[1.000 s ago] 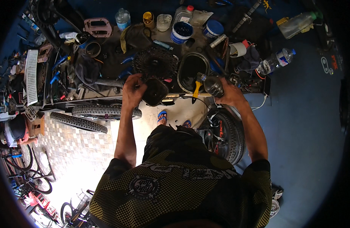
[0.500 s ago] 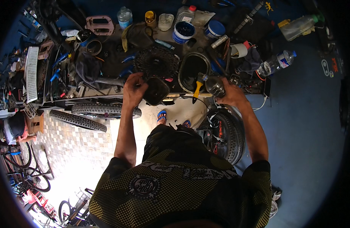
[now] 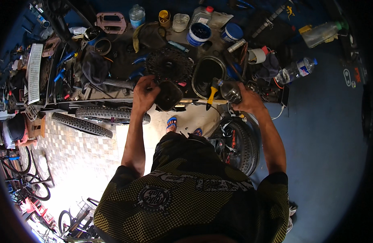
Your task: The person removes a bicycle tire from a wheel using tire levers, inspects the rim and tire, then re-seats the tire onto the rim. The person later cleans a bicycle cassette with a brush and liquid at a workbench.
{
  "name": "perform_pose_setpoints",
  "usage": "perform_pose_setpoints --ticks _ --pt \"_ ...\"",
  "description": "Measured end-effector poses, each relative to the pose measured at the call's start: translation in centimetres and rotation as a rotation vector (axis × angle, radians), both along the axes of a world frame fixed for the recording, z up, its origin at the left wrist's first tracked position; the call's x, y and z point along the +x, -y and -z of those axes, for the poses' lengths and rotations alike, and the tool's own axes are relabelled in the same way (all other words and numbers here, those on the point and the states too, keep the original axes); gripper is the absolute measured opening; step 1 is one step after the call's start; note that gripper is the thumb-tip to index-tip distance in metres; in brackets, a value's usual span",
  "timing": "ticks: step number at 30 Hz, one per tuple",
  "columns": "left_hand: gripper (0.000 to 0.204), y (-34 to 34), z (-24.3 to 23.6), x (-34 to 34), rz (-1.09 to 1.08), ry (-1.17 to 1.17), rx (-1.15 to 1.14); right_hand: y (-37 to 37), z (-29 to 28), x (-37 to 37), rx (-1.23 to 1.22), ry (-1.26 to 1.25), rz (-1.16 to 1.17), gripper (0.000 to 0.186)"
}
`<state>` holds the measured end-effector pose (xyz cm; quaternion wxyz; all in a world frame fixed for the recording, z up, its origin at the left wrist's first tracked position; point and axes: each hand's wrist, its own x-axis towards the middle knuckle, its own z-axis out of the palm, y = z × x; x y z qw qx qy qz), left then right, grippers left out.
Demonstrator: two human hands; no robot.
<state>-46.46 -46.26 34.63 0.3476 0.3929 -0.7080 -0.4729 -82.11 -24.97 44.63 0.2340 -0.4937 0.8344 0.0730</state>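
My left hand (image 3: 145, 95) is closed on the rim of a dark, square-sided container (image 3: 169, 96) at the bench's front edge. In my right hand (image 3: 249, 99) is a clear plastic bottle (image 3: 231, 92), tilted with its neck toward the left. A brush with a yellow handle (image 3: 211, 97) stands against the near rim of an oval metal pan (image 3: 195, 84), just left of the bottle's neck. Beyond the container lies a dark bicycle cassette (image 3: 169, 65). What the container holds is too dark to make out.
The cluttered workbench bears blue-handled tools (image 3: 136, 73), a blue-and-white tub (image 3: 199, 34) and a second clear bottle (image 3: 297, 70) at the right. Bicycle tyres (image 3: 83, 125) lie below its left front edge; a wheel (image 3: 240, 146) stands below my right forearm.
The whole view has shifted slightly. Both hands keep their holds on the container and the bottle, with little visible movement.
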Motion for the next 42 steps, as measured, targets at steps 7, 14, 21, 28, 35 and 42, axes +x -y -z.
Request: perform_pose_setpoints --ticks 7,14,21,28,35,42 --pt "0.016 0.1 0.3 -0.2 -0.002 -0.004 -0.031 -0.1 0.4 -0.6 0.019 -0.022 -0.004 0.104" --pt "0.017 0.1 -0.1 -0.1 -0.012 -0.011 0.027 0.3 -0.3 0.0 0.008 -0.029 -0.024 0.105" --pt "0.019 0.1 -0.2 -0.1 -0.017 -0.016 -0.011 0.7 -0.7 0.3 0.007 -0.036 -0.059 0.102" --pt "0.019 0.1 -0.1 -0.1 -0.027 -0.015 -0.004 0.8 -0.5 0.1 0.029 -0.070 -0.061 0.100" --pt "0.018 0.2 0.0 -0.1 -0.027 -0.006 -0.026 1.1 -0.7 0.0 0.033 -0.071 -0.070 0.099" --pt "0.018 0.2 -0.2 -0.3 -0.044 -0.023 0.007 1.4 -1.0 0.2 0.062 -0.079 -0.065 0.100"
